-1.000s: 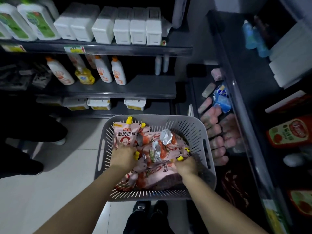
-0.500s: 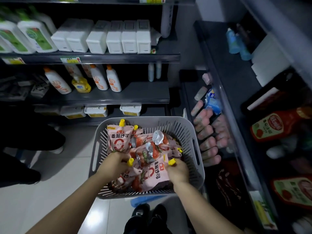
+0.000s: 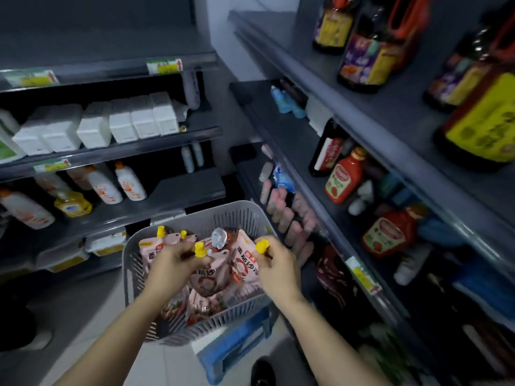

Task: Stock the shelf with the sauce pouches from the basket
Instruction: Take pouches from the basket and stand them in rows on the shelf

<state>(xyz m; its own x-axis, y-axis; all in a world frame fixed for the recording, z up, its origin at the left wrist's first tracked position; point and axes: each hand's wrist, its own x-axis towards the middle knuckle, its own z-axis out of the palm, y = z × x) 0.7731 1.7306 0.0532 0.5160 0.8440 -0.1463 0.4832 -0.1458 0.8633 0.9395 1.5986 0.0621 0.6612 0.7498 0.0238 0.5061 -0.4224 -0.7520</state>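
Step in hand: you are lifting sauce pouches out of the basket [image 3: 252, 215], one in each hand, judging by the grips.
Left hand [image 3: 174, 264]: it is closing around the neck of a pouch [image 3: 207, 280], fingers curled just under the yellow cap [image 3: 199, 249]; the pouch body is hanging below the hand, above the pile.
Right hand [image 3: 277, 270]: it is pinching a second pouch [image 3: 245, 267] at the spout, the yellow cap [image 3: 262, 246] showing just above the fingers; the pouch is hanging left of the hand.
Remaining stock: more pouches [image 3: 156, 246] are lying in the basket beyond and below the left hand, with a crumpled foil piece [image 3: 218, 238] between the two hands and further back.
Basket support: the basket is resting on a blue stool or crate [image 3: 234, 341] below your forearms; which it is cannot be told.
Destination: shelving [image 3: 315, 174] is standing to the right of the right hand, carrying red ketchup bottles [image 3: 344, 176]; the exact slot for the pouches cannot be told.
Technique: be gripping at the rigid spout, not the soft film, and be lifting straight up until each pouch clears the basket rim.
Caution: the pouches are hanging close together; be keeping the hands apart so that they are not snagging each other or dragging neighbours out.
Placement: be setting each pouch upright, label facing outward.
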